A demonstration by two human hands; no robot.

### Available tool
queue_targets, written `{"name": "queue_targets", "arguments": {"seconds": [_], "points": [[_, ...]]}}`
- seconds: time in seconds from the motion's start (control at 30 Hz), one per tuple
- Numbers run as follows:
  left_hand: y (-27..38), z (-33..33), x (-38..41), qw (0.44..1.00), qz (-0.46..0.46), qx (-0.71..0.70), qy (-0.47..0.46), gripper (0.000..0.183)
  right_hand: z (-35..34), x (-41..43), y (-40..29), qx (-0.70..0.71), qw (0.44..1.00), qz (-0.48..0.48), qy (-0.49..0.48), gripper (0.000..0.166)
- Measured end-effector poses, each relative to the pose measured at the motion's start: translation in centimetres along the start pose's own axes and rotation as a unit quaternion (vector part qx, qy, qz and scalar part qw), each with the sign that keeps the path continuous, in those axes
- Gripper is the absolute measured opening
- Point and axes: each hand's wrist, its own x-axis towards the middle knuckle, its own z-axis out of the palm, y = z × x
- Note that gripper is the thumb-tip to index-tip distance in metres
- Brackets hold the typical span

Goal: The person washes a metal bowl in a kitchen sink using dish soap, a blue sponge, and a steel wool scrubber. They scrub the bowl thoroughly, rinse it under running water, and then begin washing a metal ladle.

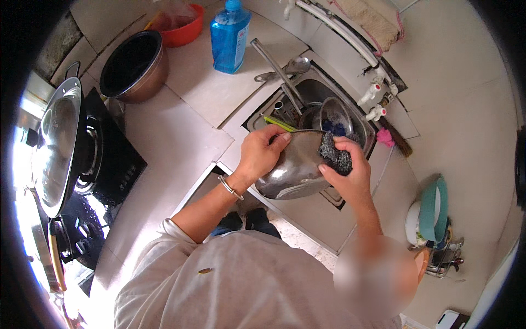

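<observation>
My left hand grips the rim of a metal pot, thumb on the outer wall. The pot is tilted on its side, held above the front of the steel sink. In my right hand is a grey steel wool scouring pad, pressed against the pot's outside near the rim. Behind the pot, a metal bowl and a long-handled metal utensil sit in the sink, beside a bright green item. The pot's inside is hidden from me.
A blue liquid bottle, a dark-lined inner pot and a red basin stand on the counter. A large spoon lies at the sink's back edge. Left is a gas stove with a lidded wok. Red-marked taps jut from the wall.
</observation>
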Motion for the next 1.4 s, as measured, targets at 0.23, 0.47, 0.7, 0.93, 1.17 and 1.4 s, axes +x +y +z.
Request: {"name": "queue_targets", "arguments": {"seconds": [0.23,0.47,0.7,0.93,1.17,1.4], "points": [[2.3,1.9,-1.6,0.988,0.087,0.091,0.089,0.015,1.4,0.2,-1.2,-0.244,0.956,-0.160,-0.006,0.026],[2.2,2.3,-2.2,0.993,0.061,0.025,0.097,0.031,1.5,1.1,-0.3,-0.130,0.985,-0.109,0.036,0.013],[1.9,1.8,-3.0,0.994,0.069,0.008,0.082,0.027,-0.3,1.0,-0.1,-0.147,0.987,-0.059,0.017,0.010],[1.2,2.8,-2.5,0.975,0.175,0.064,0.118,0.008,1.8,1.3,-3.0,-0.166,0.967,-0.189,-0.052,0.009],[1.3,2.5,-2.8,0.980,0.163,0.047,0.102,0.008,-0.2,0.7,-0.3,-0.120,0.990,-0.070,-0.007,0.009],[0.8,1.5,-3.3,0.980,0.160,0.052,0.110,0.006,-0.4,0.2,1.8,-0.191,0.978,-0.086,-0.015,0.008]]}}
